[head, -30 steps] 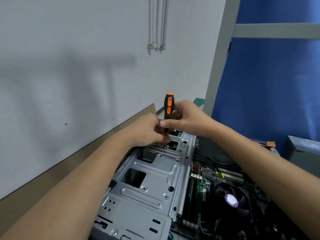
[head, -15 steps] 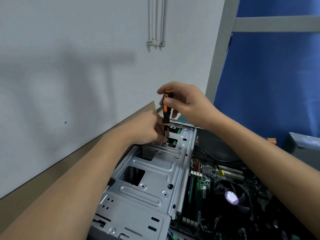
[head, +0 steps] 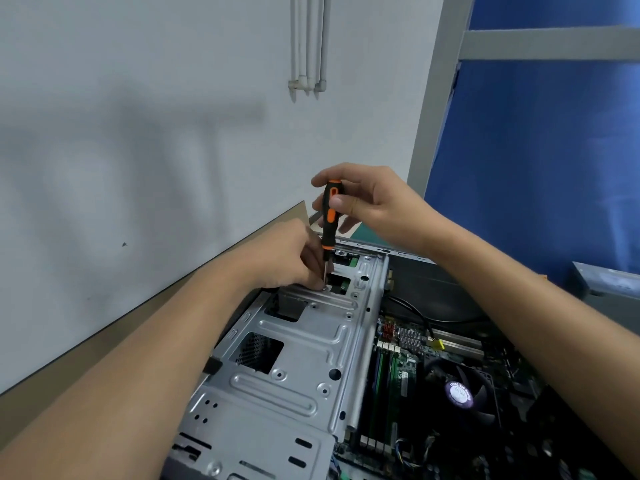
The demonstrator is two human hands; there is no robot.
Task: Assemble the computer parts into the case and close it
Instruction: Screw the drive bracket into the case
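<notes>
- A person works over an open computer case (head: 412, 255). A silver drive cage (head: 298, 368) covers its left part, and every place below is given from this cage.
- A black-and-orange screwdriver (head: 329, 216) stands at the cage's far end. Its long axis is close to upright, with the handle on top and the thin shaft pointing down at the cage's top plate.
- The right hand (head: 370, 206) is above the cage's far end, with thumb and fingers curled round the upper handle.
- The left hand (head: 287, 258) sits at the cage's far left corner. Its fingertips are pinched close round the shaft's lower end. Whether they also hold a screw cannot be told.
- To the cage's right lie a green motherboard (head: 408, 344) and a CPU fan (head: 460, 393), both uncovered.
- The likely risk is that a leaning shaft or uneven push lets the tip slip and skid across the plate towards the left fingertips.
- A freed screw could also fall through the cage's openings or roll right onto the motherboard.
</notes>
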